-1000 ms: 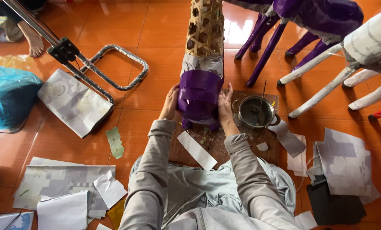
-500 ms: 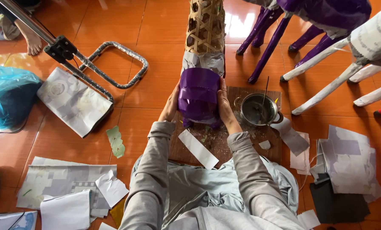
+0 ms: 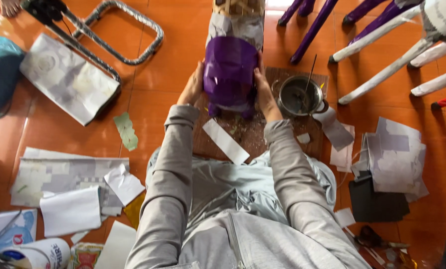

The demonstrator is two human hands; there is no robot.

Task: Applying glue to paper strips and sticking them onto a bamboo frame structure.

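Since before, we are pressing our left hand [image 3: 192, 88] and right hand [image 3: 264, 92], fingers flat, closer around the light, crushable purple paper-covered woven cylinder [image 3: 230, 72], gripping its sides.

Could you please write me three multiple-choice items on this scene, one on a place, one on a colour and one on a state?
1. Where does the metal pot stand?
A. On the board, beside the right hand
B. On the folded papers at the left
C. On a chair seat

2. What colour is the paper wrapped round the frame between the hands?
A. Green
B. Purple
C. Red

3. How are the hands placed?
A. Both rest in the lap
B. One holds the scissors
C. One is pressed on each side of the wrapped frame

Answers:
1 A, the pot sits on the brown board, just off the right hand.
2 B, the sheet round the frame is plainly purple.
3 C, the left hand and the right hand flank the frame, palms against it.
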